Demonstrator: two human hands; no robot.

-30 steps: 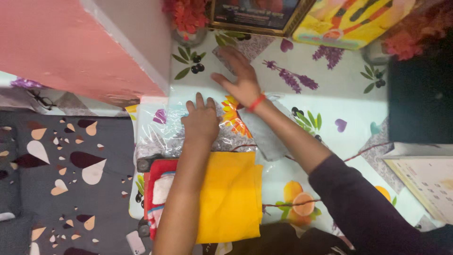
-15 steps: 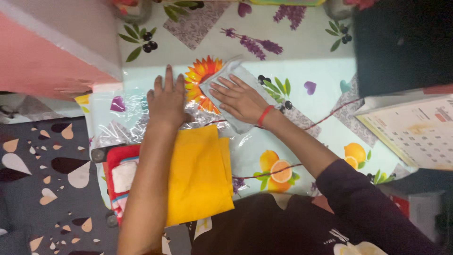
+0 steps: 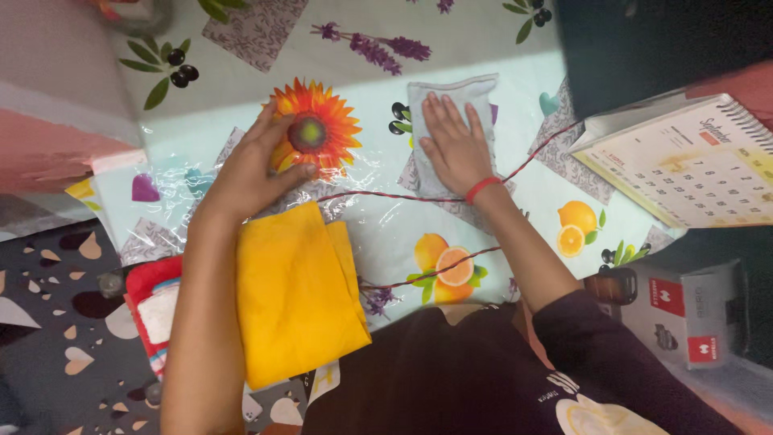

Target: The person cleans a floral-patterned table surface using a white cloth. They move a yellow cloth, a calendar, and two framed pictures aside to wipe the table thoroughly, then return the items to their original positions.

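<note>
The fingers of the right hand are spread out flat, pressing down on a small pale grey cloth. The cloth lies on the table cover, near its far edge, and the flat palm looks set to push it over the cover like a wipe. The left hand has its fingers bent and a little apart, resting on the crinkly clear plastic by the printed orange flower. It seems to hold the cover down so it cannot slide, though I cannot tell if it pinches the plastic.

Just under the left arm lies a folded yellow cloth, with a red cloth beside it. A thin red cord runs across the cover, close to the right wrist. A calendar sits to the right, near the wiping spot.
</note>
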